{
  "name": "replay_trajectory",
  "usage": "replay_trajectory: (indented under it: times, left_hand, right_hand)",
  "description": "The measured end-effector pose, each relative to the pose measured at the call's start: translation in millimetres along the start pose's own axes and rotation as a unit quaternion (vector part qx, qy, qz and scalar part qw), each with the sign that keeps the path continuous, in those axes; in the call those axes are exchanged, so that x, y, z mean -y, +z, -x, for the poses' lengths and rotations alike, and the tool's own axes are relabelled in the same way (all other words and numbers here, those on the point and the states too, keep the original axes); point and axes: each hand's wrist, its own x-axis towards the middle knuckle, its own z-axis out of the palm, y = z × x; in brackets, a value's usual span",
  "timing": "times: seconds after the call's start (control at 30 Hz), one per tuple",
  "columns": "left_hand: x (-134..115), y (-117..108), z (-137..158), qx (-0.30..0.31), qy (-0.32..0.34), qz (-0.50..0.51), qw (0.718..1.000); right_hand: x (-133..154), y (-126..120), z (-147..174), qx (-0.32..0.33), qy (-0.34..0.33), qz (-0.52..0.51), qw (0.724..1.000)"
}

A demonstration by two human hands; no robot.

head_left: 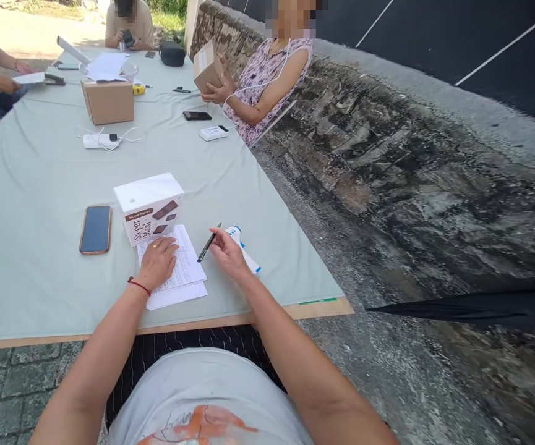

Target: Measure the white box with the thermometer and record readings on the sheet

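My left hand [158, 262] lies flat with its fingers out on printed sheets of paper [186, 266], close to the front of a white box [149, 193] lettered "Super Meal". Between the fingers of my right hand [227, 252] is a dark pen [208, 244], tilted, its lower end above the right side of the sheets. Partly hidden behind that hand, a white and blue handheld device [249, 262] rests on the cloth. A phone [95, 230] with a brown case lies left of the box.
Farther along the cloth-covered table [39, 247] are a white power strip [100, 141], a cardboard box [108, 102] near papers, a dark phone [197, 115] and a white device [214, 132]. A person at the right holds another carton [208, 68]. Two more people sit beyond.
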Motion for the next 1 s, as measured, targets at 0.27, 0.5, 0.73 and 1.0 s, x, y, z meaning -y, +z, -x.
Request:
replay_trajectory:
  times: [0.27, 0.5, 0.73, 1.0]
  left_hand:
    - [3.9, 5.2, 3.3, 0.050, -0.017, -0.008, 0.999]
    - [-6.5, -2.8, -0.4, 0.113, 0.006, -0.100, 0.989]
    - [-10.5, -3.4, -1.4, 0.123, 0.009, -0.130, 0.984]
    - [-11.3, -2.3, -1.4, 0.124, 0.011, -0.130, 0.984]
  right_hand:
    - [12.7, 31.6, -1.9, -0.019, 0.020, -0.109, 0.994]
    - [4.0, 52.3, -5.1, -0.047, 0.057, -0.087, 0.994]
    - [2.1, 61.1, -4.4, -0.061, 0.060, -0.054, 0.995]
    - [-1.0, 62.0, -3.3, -0.046, 0.056, -0.038, 0.997]
